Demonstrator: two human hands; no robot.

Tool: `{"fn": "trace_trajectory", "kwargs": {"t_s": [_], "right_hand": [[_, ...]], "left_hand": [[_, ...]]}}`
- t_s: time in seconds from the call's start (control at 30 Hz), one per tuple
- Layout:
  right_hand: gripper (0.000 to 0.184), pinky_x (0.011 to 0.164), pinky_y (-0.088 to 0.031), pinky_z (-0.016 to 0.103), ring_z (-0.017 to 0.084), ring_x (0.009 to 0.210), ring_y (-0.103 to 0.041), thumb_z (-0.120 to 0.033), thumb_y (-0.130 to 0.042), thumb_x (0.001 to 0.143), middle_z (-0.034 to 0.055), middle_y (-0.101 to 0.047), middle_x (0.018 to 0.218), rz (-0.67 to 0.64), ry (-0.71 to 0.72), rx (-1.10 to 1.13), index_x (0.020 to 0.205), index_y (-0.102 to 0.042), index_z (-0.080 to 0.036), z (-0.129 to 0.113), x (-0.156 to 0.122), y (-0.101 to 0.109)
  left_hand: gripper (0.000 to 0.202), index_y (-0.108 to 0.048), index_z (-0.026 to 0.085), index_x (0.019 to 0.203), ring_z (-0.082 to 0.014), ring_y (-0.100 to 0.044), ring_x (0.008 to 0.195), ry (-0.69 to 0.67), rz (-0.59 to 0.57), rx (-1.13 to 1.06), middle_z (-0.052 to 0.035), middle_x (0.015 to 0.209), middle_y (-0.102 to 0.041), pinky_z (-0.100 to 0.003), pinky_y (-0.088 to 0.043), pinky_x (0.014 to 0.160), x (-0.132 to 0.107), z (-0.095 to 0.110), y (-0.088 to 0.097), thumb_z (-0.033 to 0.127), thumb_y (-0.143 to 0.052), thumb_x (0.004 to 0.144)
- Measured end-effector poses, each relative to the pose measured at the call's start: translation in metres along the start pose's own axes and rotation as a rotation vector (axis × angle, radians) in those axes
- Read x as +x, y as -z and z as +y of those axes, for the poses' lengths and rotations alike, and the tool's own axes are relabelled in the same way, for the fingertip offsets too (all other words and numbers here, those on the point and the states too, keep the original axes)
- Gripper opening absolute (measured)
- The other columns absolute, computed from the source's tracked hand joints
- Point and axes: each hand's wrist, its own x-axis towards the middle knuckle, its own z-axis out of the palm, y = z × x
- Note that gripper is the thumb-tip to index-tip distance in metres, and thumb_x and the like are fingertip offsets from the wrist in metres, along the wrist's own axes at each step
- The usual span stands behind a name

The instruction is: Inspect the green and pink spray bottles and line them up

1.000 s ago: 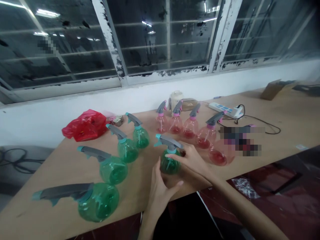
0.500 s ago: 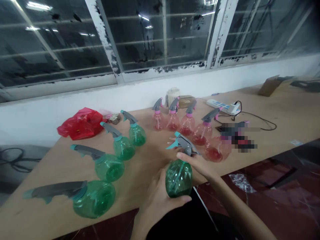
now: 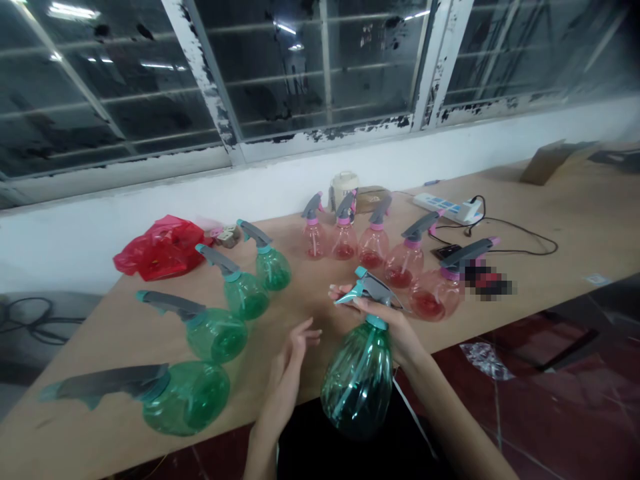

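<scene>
A green spray bottle (image 3: 357, 383) with a grey and teal trigger head hangs tilted at the table's front edge. My right hand (image 3: 387, 320) is closed around its neck, just under the head. To its left, my left hand (image 3: 295, 357) is off the bottle, its fingers apart and nothing in them. Several other green spray bottles stand in a row on the left, the nearest green bottle (image 3: 187, 400) closest to the front edge. On the right is a row of pink spray bottles, the nearest pink bottle (image 3: 435, 293) just beyond my right hand.
The wooden table (image 3: 295, 293) runs along a white wall under windows. A red plastic bag (image 3: 160, 250) lies at back left. Behind the pink bottles are a white container (image 3: 345, 187) and a power strip (image 3: 445, 207) with a black cable. A cardboard box (image 3: 543, 163) stands far right.
My left hand has let go of the green bottle and moved left, its fingers now free. The bottle, in my right hand, has come lower and closer to me.
</scene>
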Motion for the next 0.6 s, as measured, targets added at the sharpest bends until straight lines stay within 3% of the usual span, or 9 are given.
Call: {"fn": "trace_trajectory", "kwargs": {"t_s": [0.17,0.37,0.6], "right_hand": [[0.019,0.096,-0.046,0.043,0.024,0.096,-0.067,-0.030,-0.069,0.074,0.0054,-0.073,0.093,0.031,-0.028,0.101,0.090,-0.071,-0.020,0.006,0.000,-0.001],[0.021,0.084,-0.052,0.036,0.015,0.063,-0.066,-0.037,-0.067,0.078,-0.0019,-0.063,0.063,0.169,0.021,0.080,0.070,-0.064,-0.019,0.012,-0.001,-0.010],[0.024,0.092,-0.047,0.044,0.025,0.089,-0.069,-0.041,-0.066,0.079,0.0060,-0.072,0.077,-0.099,-0.080,0.127,0.082,-0.071,-0.018,0.016,-0.011,-0.015]], "left_hand": [[0.054,-0.060,0.015,0.112,-0.0232,-0.067,0.093,0.042,0.256,-0.043,-0.0104,0.099,-0.070,-0.040,-0.051,0.087,0.019,-0.029,-0.004,0.060,-0.044,0.087],[0.046,-0.058,0.019,0.113,-0.0234,-0.066,0.096,0.026,0.292,0.022,-0.0098,0.105,-0.069,-0.040,-0.048,0.090,0.018,-0.048,-0.005,0.053,-0.056,0.083],[0.039,-0.058,0.020,0.113,-0.0231,-0.064,0.102,-0.018,0.277,0.064,-0.0080,0.107,-0.068,-0.036,-0.048,0.089,0.017,-0.050,-0.004,0.048,-0.057,0.084]]}}
